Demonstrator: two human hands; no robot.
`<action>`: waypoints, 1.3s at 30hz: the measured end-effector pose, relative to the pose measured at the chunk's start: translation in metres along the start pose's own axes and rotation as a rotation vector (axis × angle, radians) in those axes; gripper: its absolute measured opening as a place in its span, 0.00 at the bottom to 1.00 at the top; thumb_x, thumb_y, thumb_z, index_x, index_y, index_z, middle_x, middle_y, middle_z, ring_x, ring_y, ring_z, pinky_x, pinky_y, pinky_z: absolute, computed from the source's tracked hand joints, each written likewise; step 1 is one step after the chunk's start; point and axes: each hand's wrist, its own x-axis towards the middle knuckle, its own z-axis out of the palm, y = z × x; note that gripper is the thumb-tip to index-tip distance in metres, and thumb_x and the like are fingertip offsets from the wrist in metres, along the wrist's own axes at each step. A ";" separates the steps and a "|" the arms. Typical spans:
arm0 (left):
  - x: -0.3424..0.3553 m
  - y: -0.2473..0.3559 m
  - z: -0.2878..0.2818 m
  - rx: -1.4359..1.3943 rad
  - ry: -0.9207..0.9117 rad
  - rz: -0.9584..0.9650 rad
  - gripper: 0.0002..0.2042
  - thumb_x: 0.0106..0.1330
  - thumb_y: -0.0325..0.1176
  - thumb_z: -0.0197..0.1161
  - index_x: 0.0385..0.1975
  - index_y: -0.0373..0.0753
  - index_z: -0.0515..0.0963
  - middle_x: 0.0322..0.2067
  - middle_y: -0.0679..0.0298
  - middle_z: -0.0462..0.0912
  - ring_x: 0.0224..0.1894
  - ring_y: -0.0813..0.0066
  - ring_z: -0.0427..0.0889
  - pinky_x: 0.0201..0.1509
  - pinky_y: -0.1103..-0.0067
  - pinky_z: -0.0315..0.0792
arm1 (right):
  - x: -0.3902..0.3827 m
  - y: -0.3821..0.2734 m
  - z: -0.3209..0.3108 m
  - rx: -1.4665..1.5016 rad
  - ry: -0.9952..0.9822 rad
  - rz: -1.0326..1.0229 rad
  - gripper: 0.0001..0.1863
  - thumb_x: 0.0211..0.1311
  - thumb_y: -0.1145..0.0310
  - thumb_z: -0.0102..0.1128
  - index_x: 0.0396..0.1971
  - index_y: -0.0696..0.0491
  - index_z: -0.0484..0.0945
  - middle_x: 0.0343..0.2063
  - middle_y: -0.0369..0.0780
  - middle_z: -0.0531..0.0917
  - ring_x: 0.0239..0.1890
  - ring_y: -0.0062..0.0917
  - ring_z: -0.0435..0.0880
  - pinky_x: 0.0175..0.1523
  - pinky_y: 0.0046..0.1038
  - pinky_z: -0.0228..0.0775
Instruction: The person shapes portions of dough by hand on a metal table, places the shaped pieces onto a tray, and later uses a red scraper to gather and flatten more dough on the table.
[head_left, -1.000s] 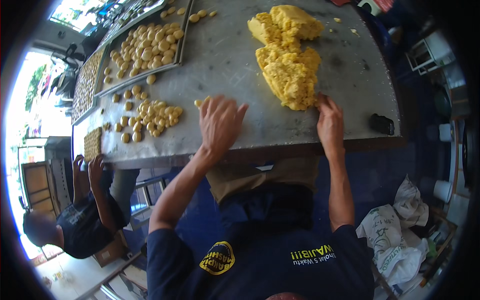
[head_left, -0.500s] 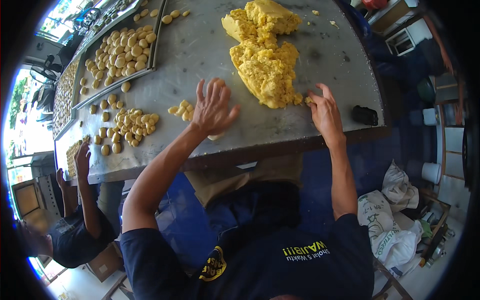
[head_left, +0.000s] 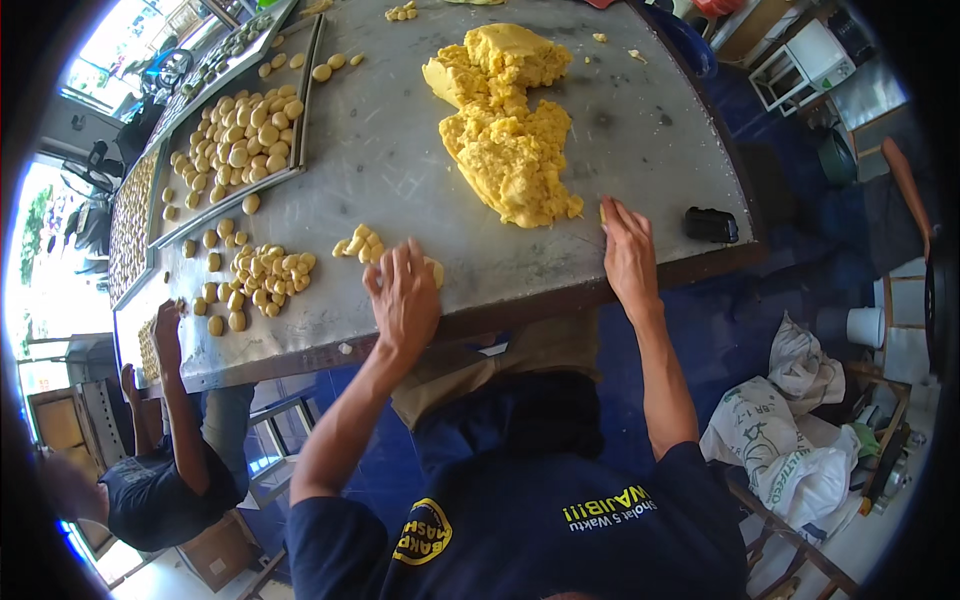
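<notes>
My left hand (head_left: 405, 300) rests over a pale dough piece (head_left: 432, 270), fingers spread and bent. Just left of it lies a small cluster of dough pieces (head_left: 355, 245). My right hand (head_left: 628, 260) has its fingers drawn together on a small yellow bit at the tabletop, partly hidden by the fingertips. Beyond it sits a large, crumbly heap of yellow dough (head_left: 505, 150). A black object (head_left: 710, 225) lies to the right of that hand. Many small dough balls (head_left: 270, 275) lie in a loose pile further left.
The metal table (head_left: 660, 120) carries trays of round pieces (head_left: 235, 140). A co-worker (head_left: 165, 480) works at the left edge; another person's arm (head_left: 900, 185) shows far right. White sacks (head_left: 775, 440), a stool (head_left: 275, 440) and a white bucket (head_left: 862, 326) stand around the table.
The view has shifted. My left hand has drawn back toward the near edge, below the small dough cluster. My right hand has come down slightly, away from the yellow heap's edge.
</notes>
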 end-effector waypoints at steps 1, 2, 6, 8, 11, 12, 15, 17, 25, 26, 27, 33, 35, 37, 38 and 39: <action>-0.009 0.002 -0.006 -0.020 -0.022 -0.019 0.09 0.68 0.34 0.58 0.44 0.40 0.73 0.46 0.57 0.73 0.51 0.59 0.71 0.55 0.59 0.60 | 0.001 -0.001 0.008 0.011 0.007 -0.020 0.22 0.58 0.88 0.52 0.54 0.59 0.79 0.53 0.45 0.81 0.51 0.42 0.78 0.56 0.36 0.74; -0.009 0.003 -0.009 -0.112 -0.070 -0.118 0.09 0.68 0.34 0.58 0.44 0.39 0.73 0.45 0.57 0.73 0.51 0.59 0.71 0.55 0.60 0.60 | 0.003 -0.001 0.013 0.022 0.014 -0.040 0.23 0.58 0.88 0.53 0.54 0.58 0.79 0.52 0.46 0.81 0.50 0.41 0.78 0.55 0.36 0.74; -0.006 0.001 -0.012 -0.455 -0.039 -0.328 0.08 0.71 0.33 0.58 0.44 0.37 0.72 0.41 0.57 0.79 0.47 0.57 0.78 0.51 0.65 0.69 | 0.009 -0.007 0.000 0.116 -0.120 0.034 0.23 0.58 0.85 0.54 0.55 0.59 0.77 0.52 0.48 0.78 0.52 0.44 0.77 0.55 0.36 0.74; -0.005 0.010 -0.015 -0.847 0.008 -0.478 0.08 0.72 0.33 0.59 0.44 0.37 0.72 0.37 0.56 0.83 0.42 0.57 0.84 0.45 0.68 0.74 | 0.002 -0.029 -0.010 0.241 -0.082 0.080 0.23 0.58 0.83 0.56 0.56 0.59 0.77 0.53 0.49 0.77 0.52 0.44 0.77 0.55 0.36 0.74; 0.001 0.020 -0.004 -1.083 -0.005 -0.572 0.11 0.74 0.33 0.57 0.46 0.32 0.79 0.35 0.55 0.87 0.36 0.67 0.87 0.43 0.74 0.78 | -0.014 -0.076 -0.009 0.494 -0.105 0.017 0.23 0.59 0.79 0.61 0.57 0.58 0.76 0.49 0.49 0.76 0.50 0.43 0.80 0.54 0.36 0.75; 0.001 0.024 0.002 -1.212 -0.044 -0.606 0.12 0.74 0.33 0.56 0.47 0.31 0.80 0.35 0.54 0.88 0.36 0.69 0.87 0.44 0.74 0.78 | -0.015 -0.096 -0.011 0.585 -0.146 0.036 0.23 0.60 0.78 0.62 0.57 0.58 0.76 0.47 0.49 0.77 0.50 0.42 0.80 0.54 0.37 0.74; 0.003 0.062 -0.004 -1.303 0.012 -0.521 0.14 0.74 0.35 0.57 0.47 0.30 0.82 0.39 0.52 0.88 0.42 0.73 0.86 0.44 0.76 0.77 | -0.024 -0.126 0.017 0.645 -0.056 0.003 0.24 0.58 0.80 0.62 0.57 0.58 0.77 0.45 0.49 0.81 0.45 0.42 0.82 0.51 0.37 0.76; 0.006 0.063 -0.003 -1.304 0.018 -0.441 0.14 0.76 0.35 0.56 0.46 0.29 0.81 0.38 0.58 0.87 0.39 0.74 0.86 0.46 0.77 0.81 | -0.018 -0.131 0.018 0.599 -0.032 -0.016 0.22 0.57 0.81 0.63 0.54 0.59 0.79 0.44 0.48 0.84 0.44 0.41 0.82 0.50 0.36 0.76; 0.011 0.026 0.007 -0.805 -0.045 -0.042 0.07 0.56 0.30 0.67 0.31 0.35 0.79 0.26 0.48 0.83 0.27 0.45 0.83 0.29 0.65 0.75 | -0.004 -0.150 0.006 0.797 -0.096 -0.077 0.15 0.54 0.80 0.66 0.44 0.58 0.85 0.41 0.45 0.86 0.41 0.38 0.83 0.51 0.33 0.77; 0.008 0.029 0.007 -0.834 -0.036 -0.132 0.07 0.57 0.30 0.66 0.32 0.36 0.78 0.26 0.48 0.83 0.28 0.45 0.83 0.30 0.64 0.75 | -0.005 -0.153 0.004 0.837 -0.094 0.001 0.14 0.54 0.80 0.66 0.43 0.58 0.85 0.41 0.45 0.86 0.41 0.38 0.84 0.50 0.32 0.77; 0.007 0.037 0.008 -0.861 -0.027 -0.222 0.07 0.58 0.30 0.66 0.33 0.36 0.78 0.26 0.48 0.83 0.29 0.45 0.83 0.31 0.63 0.75 | -0.008 -0.150 0.007 0.870 -0.157 0.090 0.13 0.55 0.81 0.67 0.42 0.57 0.86 0.41 0.41 0.87 0.41 0.35 0.85 0.49 0.29 0.78; 0.005 0.047 0.002 -0.933 -0.105 -0.413 0.09 0.64 0.32 0.65 0.40 0.37 0.76 0.27 0.48 0.84 0.32 0.44 0.84 0.34 0.59 0.75 | -0.016 -0.146 0.018 0.483 -0.101 -0.190 0.11 0.59 0.80 0.66 0.42 0.58 0.86 0.40 0.42 0.86 0.43 0.27 0.86 0.47 0.27 0.80; 0.006 0.039 0.002 -0.915 -0.122 -0.325 0.10 0.62 0.33 0.67 0.39 0.36 0.77 0.28 0.48 0.84 0.32 0.44 0.84 0.35 0.61 0.76 | -0.006 -0.142 0.011 0.822 -0.207 0.035 0.12 0.60 0.78 0.66 0.45 0.58 0.85 0.43 0.43 0.86 0.45 0.29 0.86 0.49 0.28 0.79; 0.010 0.038 -0.005 -0.990 -0.182 -0.355 0.13 0.57 0.33 0.72 0.38 0.35 0.79 0.29 0.49 0.85 0.34 0.46 0.85 0.38 0.64 0.77 | -0.002 -0.130 0.015 1.114 -0.270 0.261 0.20 0.59 0.77 0.69 0.52 0.58 0.82 0.50 0.45 0.84 0.50 0.26 0.84 0.54 0.27 0.78; 0.011 0.037 -0.005 -1.023 -0.201 -0.304 0.13 0.56 0.32 0.72 0.38 0.35 0.79 0.30 0.49 0.84 0.34 0.47 0.85 0.38 0.64 0.77 | 0.000 -0.124 0.019 1.118 -0.319 0.275 0.21 0.57 0.77 0.71 0.53 0.59 0.81 0.51 0.46 0.83 0.51 0.26 0.84 0.54 0.27 0.78; 0.011 0.033 -0.004 -1.055 -0.220 -0.252 0.13 0.56 0.32 0.73 0.38 0.35 0.79 0.30 0.49 0.84 0.35 0.48 0.85 0.38 0.65 0.77 | 0.002 -0.118 0.022 1.122 -0.368 0.289 0.23 0.55 0.77 0.73 0.53 0.60 0.81 0.52 0.46 0.82 0.51 0.27 0.84 0.55 0.27 0.78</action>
